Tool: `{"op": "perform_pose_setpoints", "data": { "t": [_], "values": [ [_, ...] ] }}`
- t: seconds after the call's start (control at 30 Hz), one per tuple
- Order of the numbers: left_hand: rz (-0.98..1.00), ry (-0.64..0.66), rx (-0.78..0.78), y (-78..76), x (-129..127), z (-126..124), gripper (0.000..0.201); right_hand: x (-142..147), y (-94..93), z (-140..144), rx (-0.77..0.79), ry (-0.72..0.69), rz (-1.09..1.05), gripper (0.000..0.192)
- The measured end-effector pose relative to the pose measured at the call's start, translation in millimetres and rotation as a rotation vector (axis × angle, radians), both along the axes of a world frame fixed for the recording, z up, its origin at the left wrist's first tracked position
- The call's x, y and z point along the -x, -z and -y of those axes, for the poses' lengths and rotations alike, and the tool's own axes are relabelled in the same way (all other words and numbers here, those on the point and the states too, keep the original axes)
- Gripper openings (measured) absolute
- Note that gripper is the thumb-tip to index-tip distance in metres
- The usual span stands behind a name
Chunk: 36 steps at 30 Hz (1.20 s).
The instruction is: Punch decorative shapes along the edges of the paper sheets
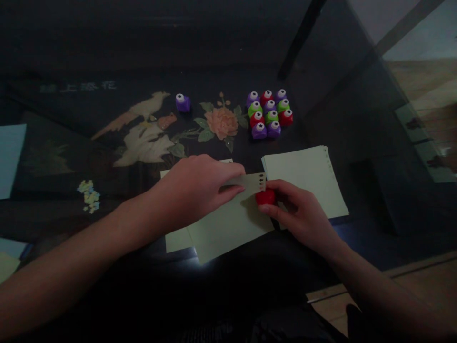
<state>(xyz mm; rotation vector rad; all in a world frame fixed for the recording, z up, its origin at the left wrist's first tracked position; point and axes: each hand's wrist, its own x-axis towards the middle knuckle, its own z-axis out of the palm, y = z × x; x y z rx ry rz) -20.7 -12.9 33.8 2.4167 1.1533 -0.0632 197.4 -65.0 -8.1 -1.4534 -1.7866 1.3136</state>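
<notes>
A pale green sheet of paper (228,228) is pinched along its upper part between the thumb and fingers of my left hand (207,188). Small punched shapes run down the sheet's right edge. At that edge my right hand (298,209) grips a red craft punch (264,196) between thumb and fingers; the paper partly covers the punch. Under the held sheet lies another pale sheet (176,240). To the right, beneath and beyond my right hand, rests a stack of pale green paper (300,169) with holes along its right edge.
Purple, red and green craft punches (270,116) stand grouped at the back right. A single purple punch (183,103) is apart from them. Small paper cut-outs (89,195) lie at left, near blue paper (10,159). The dark glossy table (143,57) carries a bird-and-flower picture.
</notes>
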Motion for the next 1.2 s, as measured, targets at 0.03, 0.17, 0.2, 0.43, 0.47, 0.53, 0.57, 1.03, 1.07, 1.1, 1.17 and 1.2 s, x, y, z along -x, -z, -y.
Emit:
{"op": "perform_pose_setpoints", "data": {
  "t": [0.03,0.17,0.2,0.43,0.47,0.53,0.57,1.03,1.07,1.1,1.17,1.2],
  "values": [
    [0.002,-0.002,0.007,-0.4,-0.3,0.1,0.019,0.0,-0.8,-0.1,-0.007,-0.003,0.015,0.030],
    [0.009,-0.002,0.016,-0.2,-0.2,-1.2,0.019,-0.7,-3.1,-0.5,-0.023,-0.017,0.048,0.031],
    [0.011,-0.001,0.016,-0.1,0.1,-1.6,0.020,-0.9,-3.3,-0.6,-0.022,-0.023,0.054,0.033],
    [-0.004,-0.005,0.010,-0.9,0.7,-2.1,0.021,-1.6,-4.8,-2.2,-0.036,-0.050,0.105,0.036],
    [-0.004,-0.007,0.013,-1.0,0.6,-2.2,0.021,-1.6,-5.0,-2.4,-0.040,-0.049,0.106,0.036],
    [0.001,-0.009,0.022,-0.7,0.5,-2.6,0.021,-1.6,-5.5,-2.6,-0.041,-0.048,0.102,0.036],
    [0.005,-0.010,0.027,-0.5,0.6,-2.9,0.020,-1.6,-5.6,-2.6,-0.040,-0.048,0.098,0.036],
    [0.014,0.005,0.006,-2.9,3.9,-4.3,0.021,-3.9,-3.9,-3.2,0.016,-0.024,-0.005,0.036],
    [0.012,0.004,0.009,-3.5,3.4,-4.1,0.020,-3.3,-3.8,-3.2,0.021,-0.018,-0.017,0.035],
    [0.010,0.002,0.014,-4.1,2.8,-3.9,0.020,-2.7,-3.7,-3.2,0.025,-0.011,-0.027,0.035],
    [0.008,0.003,0.025,-5.0,1.5,-3.4,0.019,-1.5,-3.7,-3.3,0.031,0.002,-0.043,0.035],
    [0.007,0.005,0.025,-5.2,1.0,-3.2,0.019,-1.2,-3.8,-3.4,0.036,0.009,-0.048,0.035]
  ]
}}
